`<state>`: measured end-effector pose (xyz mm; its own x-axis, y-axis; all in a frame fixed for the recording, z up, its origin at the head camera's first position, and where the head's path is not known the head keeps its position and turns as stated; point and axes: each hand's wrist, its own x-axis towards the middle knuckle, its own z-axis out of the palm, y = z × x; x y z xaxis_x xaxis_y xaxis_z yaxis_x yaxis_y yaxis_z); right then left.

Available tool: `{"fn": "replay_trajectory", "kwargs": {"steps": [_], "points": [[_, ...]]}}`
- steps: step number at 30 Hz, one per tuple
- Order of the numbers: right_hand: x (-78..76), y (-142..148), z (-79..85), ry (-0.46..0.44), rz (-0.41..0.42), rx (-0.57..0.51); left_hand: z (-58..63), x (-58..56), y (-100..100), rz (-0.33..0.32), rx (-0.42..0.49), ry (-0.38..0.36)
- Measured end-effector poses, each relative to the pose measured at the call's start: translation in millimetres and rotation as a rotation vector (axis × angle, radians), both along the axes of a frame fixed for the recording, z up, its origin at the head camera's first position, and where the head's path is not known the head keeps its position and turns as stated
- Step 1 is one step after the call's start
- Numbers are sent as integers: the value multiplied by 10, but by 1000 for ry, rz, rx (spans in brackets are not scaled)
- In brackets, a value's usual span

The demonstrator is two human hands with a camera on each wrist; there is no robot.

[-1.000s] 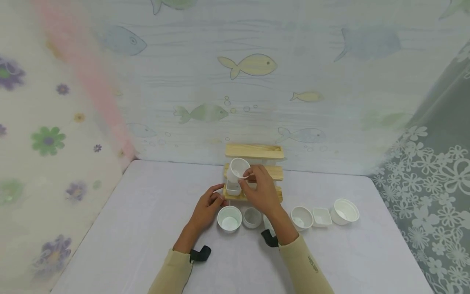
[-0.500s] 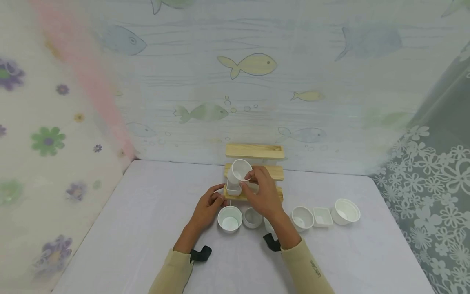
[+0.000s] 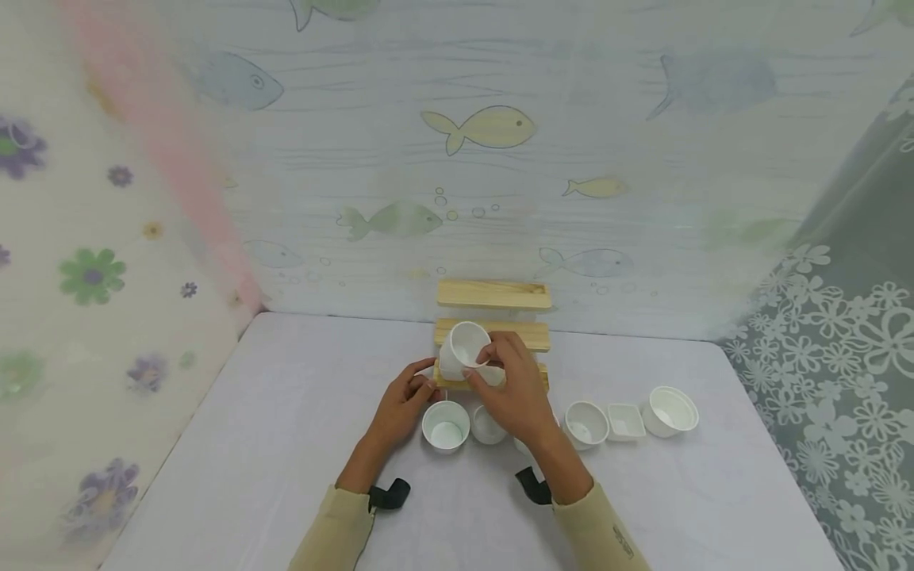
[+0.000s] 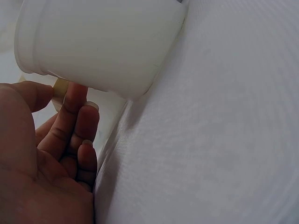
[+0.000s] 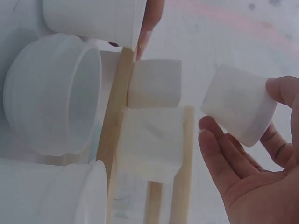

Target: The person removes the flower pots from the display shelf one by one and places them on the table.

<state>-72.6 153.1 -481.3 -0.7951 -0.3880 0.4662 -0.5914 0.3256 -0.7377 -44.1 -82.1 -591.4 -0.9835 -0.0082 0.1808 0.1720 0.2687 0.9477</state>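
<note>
My right hand (image 3: 516,388) pinches a small white cup (image 3: 470,344) between thumb and fingers. Its mouth tilts toward me in the head view, over the left part of a three-tier wooden rack (image 3: 494,295). In the right wrist view, the cup (image 5: 239,106) hangs apart from two squarish white dishes (image 5: 156,84) sitting side by side on a wooden board. My left hand (image 3: 402,408) is at the left end of the lowest board. Thumb and forefinger pinch that wooden end (image 4: 59,91) in the left wrist view, just below a white bowl (image 4: 100,42).
In front of the rack stands a row of white vessels: a round bowl (image 3: 446,428), a small cup (image 3: 489,427), one partly hidden by my right wrist, another bowl (image 3: 586,424), a square dish (image 3: 626,422) and a larger bowl (image 3: 670,411). A fish-patterned curtain (image 3: 400,166) hangs behind the table.
The right hand has lowered the cup slightly toward the lowest board, and it now covers the square dish in the head view. My left hand has stayed in place.
</note>
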Motion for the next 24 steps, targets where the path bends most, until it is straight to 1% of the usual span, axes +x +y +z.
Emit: {"fn": "replay_trajectory", "kwargs": {"steps": [7,13,20,24], "points": [[82,46,-37,12,6,-11,20,19,4,-4,10,10],[141,82,-66,38,13,5,30,20,0,-6,4,5],[211,111,-101,69,52,-21,26,35,2,-9,-1,-7],[230,126,-137,65,62,-21,38,49,6,-9,0,-12]]}}
